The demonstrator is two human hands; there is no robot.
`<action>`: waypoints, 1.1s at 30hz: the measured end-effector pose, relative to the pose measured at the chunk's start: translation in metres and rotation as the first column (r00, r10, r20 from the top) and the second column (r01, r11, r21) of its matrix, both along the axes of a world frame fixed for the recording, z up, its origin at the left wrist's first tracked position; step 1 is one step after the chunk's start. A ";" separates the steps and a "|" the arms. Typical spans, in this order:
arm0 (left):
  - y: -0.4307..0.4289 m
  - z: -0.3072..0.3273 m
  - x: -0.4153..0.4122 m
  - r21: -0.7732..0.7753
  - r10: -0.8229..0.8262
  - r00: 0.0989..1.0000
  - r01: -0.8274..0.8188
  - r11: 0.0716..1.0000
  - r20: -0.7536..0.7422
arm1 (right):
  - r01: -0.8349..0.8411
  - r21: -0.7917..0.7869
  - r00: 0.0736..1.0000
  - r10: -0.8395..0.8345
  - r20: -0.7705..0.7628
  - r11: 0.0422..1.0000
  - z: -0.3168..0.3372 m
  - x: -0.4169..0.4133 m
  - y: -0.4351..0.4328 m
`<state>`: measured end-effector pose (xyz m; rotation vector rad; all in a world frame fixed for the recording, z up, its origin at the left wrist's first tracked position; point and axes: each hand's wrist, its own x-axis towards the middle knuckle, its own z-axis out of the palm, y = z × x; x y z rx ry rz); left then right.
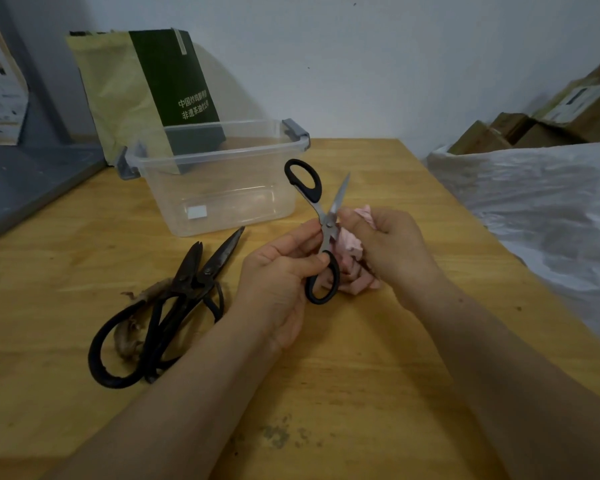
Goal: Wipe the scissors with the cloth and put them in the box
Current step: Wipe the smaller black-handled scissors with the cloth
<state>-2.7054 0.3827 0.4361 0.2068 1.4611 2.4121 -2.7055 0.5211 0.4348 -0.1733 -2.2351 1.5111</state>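
My left hand pinches a pair of black-handled steel scissors near the pivot and lower handle. The scissors are spread wide open, one blade pointing up, above the table's middle. My right hand grips a crumpled pink cloth right beside the blades, touching them near the pivot. A clear plastic box with grey latches stands just behind, with nothing in it that I can see. Two old dark iron scissors lie on the wooden table to the left of my left hand.
A yellow-green and dark green package leans on the wall behind the box. A grey shelf borders the table's left. White plastic sheeting and cardboard boxes sit off the right edge.
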 end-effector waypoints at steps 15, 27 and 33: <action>-0.015 0.002 -0.006 -0.690 -0.249 0.652 -0.604 0.399 -0.716 | -0.223 -0.265 0.918 0.293 0.265 0.938 0.019 0.018 0.016; -0.046 0.036 0.000 -0.644 -0.428 0.637 -0.750 -0.151 -0.642 | -0.213 -0.661 0.924 0.368 0.103 0.719 0.026 0.017 0.021; -0.082 0.056 0.005 -0.913 -0.118 0.907 -0.394 0.105 -0.404 | -0.027 -0.852 0.956 0.263 0.131 0.523 0.021 0.010 0.016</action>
